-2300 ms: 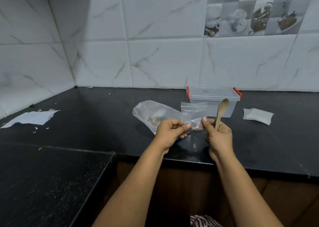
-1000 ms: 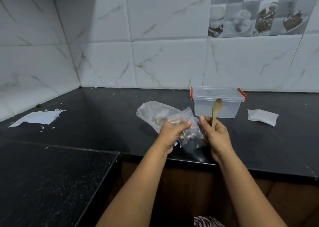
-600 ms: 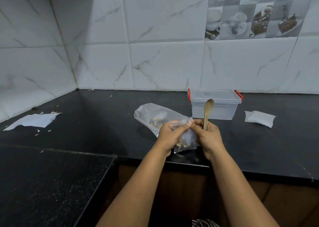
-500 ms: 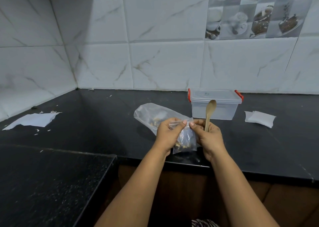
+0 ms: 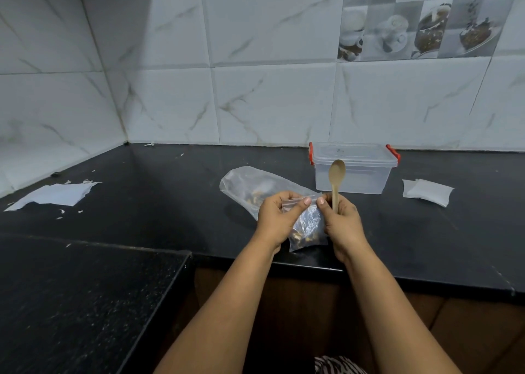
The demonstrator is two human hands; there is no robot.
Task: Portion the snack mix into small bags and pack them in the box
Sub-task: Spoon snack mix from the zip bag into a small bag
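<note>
Nearest, over the front edge of the black worktop (image 5: 142,203), both hands hold a small clear zip bag (image 5: 308,228) by its top strip. The left hand (image 5: 277,216) pinches the strip between thumb and fingers (image 5: 306,201). The right hand (image 5: 342,221) pinches the strip's other end, its curled fingers also gripping a wooden spoon (image 5: 336,179) held upright, bowl up. Brown snack pieces sit in the bag's bottom corner.

Just behind lies a larger clear bag (image 5: 250,187) on its side with some snack mix inside. Farther back stands a clear lidded box (image 5: 353,169) with red clips; its contents cannot be made out. No writing is readable anywhere.
</note>
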